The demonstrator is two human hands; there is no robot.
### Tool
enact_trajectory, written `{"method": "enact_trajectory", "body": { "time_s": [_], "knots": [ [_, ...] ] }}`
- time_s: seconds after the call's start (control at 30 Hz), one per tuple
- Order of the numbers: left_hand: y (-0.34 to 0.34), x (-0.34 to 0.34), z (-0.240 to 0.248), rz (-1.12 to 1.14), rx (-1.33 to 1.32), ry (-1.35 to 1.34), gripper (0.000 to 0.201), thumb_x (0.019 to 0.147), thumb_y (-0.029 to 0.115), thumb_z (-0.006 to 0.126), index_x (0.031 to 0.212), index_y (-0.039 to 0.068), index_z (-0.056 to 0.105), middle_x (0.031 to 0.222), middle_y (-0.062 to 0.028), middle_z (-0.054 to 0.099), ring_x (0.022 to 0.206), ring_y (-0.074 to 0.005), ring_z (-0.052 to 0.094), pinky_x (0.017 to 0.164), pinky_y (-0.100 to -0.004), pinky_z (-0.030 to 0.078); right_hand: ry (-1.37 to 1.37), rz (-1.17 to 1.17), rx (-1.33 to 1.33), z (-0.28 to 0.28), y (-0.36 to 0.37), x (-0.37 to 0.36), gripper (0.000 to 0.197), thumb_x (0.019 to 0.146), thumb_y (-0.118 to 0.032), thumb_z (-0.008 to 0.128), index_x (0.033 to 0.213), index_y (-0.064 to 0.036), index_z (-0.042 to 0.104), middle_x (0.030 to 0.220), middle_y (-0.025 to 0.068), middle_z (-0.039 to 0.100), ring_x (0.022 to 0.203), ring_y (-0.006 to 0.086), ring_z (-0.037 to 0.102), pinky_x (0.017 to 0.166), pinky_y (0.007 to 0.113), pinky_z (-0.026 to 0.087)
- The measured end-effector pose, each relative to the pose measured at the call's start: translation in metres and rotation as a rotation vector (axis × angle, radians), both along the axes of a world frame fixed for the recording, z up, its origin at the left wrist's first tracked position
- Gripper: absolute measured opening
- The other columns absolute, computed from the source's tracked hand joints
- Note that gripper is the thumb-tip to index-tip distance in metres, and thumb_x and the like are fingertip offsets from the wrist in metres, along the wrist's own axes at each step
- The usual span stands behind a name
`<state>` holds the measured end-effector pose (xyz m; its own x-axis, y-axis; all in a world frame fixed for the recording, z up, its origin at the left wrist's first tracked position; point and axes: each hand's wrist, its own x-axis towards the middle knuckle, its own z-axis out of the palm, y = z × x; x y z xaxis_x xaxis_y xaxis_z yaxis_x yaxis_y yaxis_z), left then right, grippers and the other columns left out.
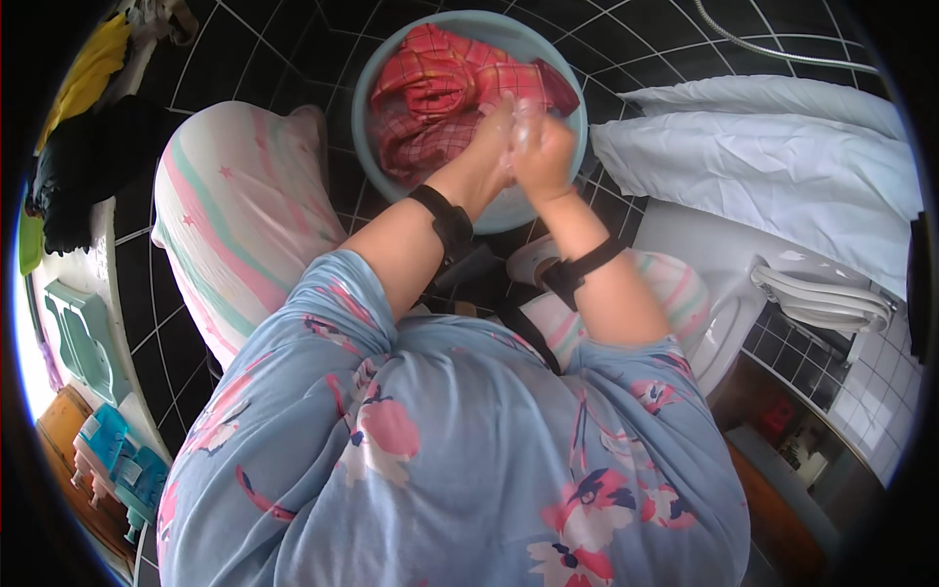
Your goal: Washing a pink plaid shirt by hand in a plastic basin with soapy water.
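Observation:
A light blue round basin (365,147) stands on the dark tiled floor ahead of me. A wet red checked cloth (430,98) lies bunched inside it, with sudsy water at its near right. My left hand (492,147) and my right hand (544,152) meet over the basin's right half, against the cloth. White foam covers the fingers, which are blurred. Both hands look closed and pressed together; whatever they grip between them is hidden. A black band circles each forearm.
My knees, in striped trousers (230,210), flank the basin's near side. A white curtain (763,157) hangs at right above a white fixture (675,235). Pump bottles (106,440) and a green plastic stool (83,338) are at left, below dark hanging cloth (88,176).

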<state>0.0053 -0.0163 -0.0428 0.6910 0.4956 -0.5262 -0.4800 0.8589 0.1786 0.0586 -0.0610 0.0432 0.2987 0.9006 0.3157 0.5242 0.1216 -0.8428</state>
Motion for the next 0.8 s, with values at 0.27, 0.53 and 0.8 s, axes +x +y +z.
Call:
{"method": "enact_trajectory", "body": {
  "time_s": [0.27, 0.53, 0.8],
  "knots": [
    [-0.02, -0.01, 0.064, -0.327, 0.42, 0.557, 0.083, 0.095, 0.072, 0.015, 0.098, 0.003, 0.062, 0.077, -0.0073, 0.065, 0.063, -0.0188, 0.064, 0.051, -0.0289, 0.047, 0.046, -0.122, -0.819, -0.046, 0.021, 0.06, 0.067, 0.096, -0.061, 0.044, 0.103, 0.0011, 0.067, 0.098, 0.0262, 0.068, 0.093, 0.0376, 0.067, 0.083, 0.042, 0.049],
    [-0.039, -0.002, 0.038, 0.004, 0.179, -0.13, 0.107, 0.083, 0.086, 0.007, 0.148, 0.004, 0.032, 0.142, -0.0173, 0.048, 0.134, -0.0284, 0.045, 0.11, -0.0456, 0.035, 0.458, -0.096, -0.434, -0.019, 0.013, 0.058, 0.041, 0.086, 0.002, 0.054, 0.125, 0.0002, 0.043, 0.129, 0.0185, 0.055, 0.117, 0.0233, 0.056, 0.097, 0.034, 0.046],
    [0.034, -0.026, -0.011, 0.069, -0.193, -0.249, 0.049, 0.094, 0.056, 0.053, 0.091, 0.007, 0.059, 0.083, -0.0084, 0.065, 0.073, -0.0219, 0.064, 0.066, -0.0355, 0.055, -0.213, 0.143, -0.308, 0.008, -0.02, -0.009, 0.03, 0.09, -0.023, 0.062, 0.114, -0.0113, 0.049, 0.093, 0.0241, 0.066, 0.086, 0.0439, 0.066, 0.074, 0.046, 0.053]
  ]
}}
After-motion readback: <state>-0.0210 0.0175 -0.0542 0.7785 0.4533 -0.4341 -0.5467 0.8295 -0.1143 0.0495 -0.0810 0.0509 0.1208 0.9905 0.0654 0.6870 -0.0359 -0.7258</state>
